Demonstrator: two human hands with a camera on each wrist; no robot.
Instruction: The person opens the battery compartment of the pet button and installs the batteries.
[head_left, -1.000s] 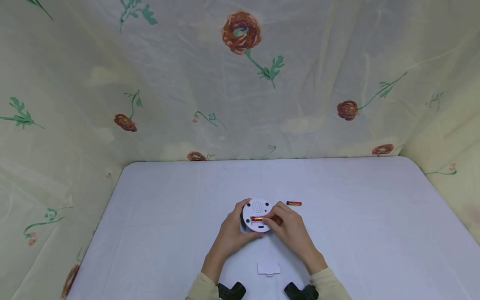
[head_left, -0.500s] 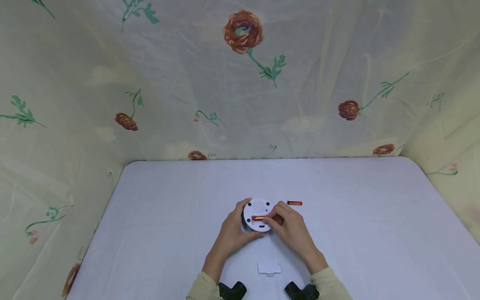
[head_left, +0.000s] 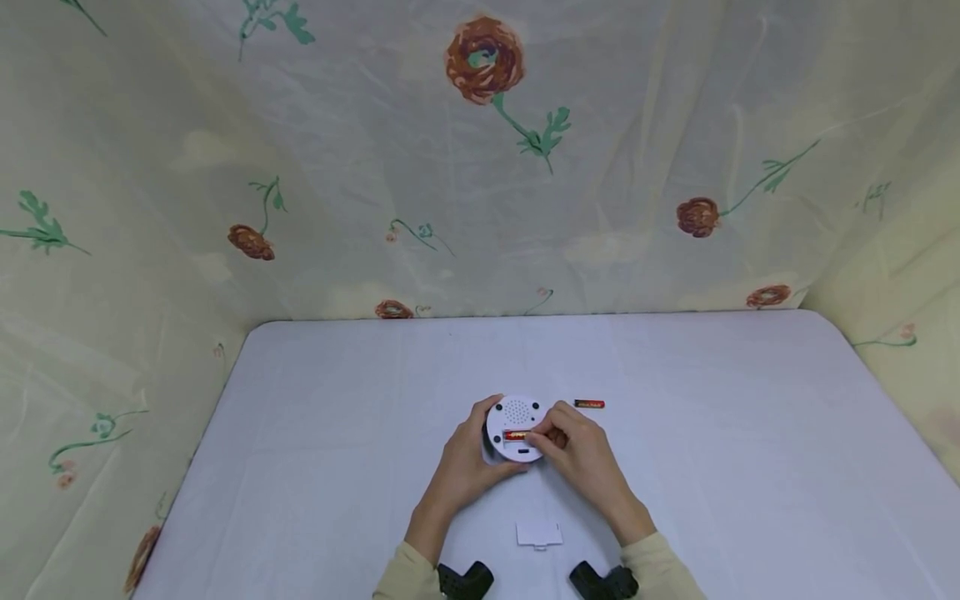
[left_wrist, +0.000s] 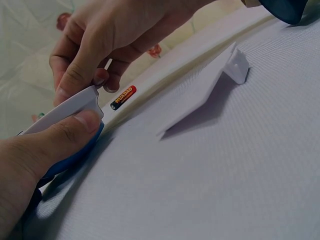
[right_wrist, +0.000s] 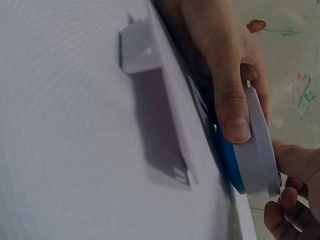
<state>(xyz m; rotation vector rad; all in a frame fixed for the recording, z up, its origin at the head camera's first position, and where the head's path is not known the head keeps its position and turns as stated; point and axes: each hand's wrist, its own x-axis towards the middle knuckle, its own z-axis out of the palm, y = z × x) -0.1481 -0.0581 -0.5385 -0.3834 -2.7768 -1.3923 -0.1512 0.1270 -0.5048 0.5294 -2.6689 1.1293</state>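
Almost no change is seen against the last second – the round white-backed device (head_left: 516, 419) is still gripped by the left hand (head_left: 465, 461), its back turned up near the middle of the table (head_left: 360, 400), and one battery (head_left: 516, 436) is still held at its right end between thumb and bent fingers of the right hand (head_left: 573, 446); this battery lies in the open compartment, though its right end is covered by the fingers, so whether it is fully seated cannot be told; the fitting is therefore judged to be unfinished.

A second battery (head_left: 589, 404) is left loose on the table, just beyond the right hand; the small white cover (head_left: 538, 534) is laid nearer the person, between the forearms – well apart from the device.

The table is topped in pale, woven-looking white; it is enclosed at the back and sides by flowered cloth (head_left: 337, 125), its folds softly lit.
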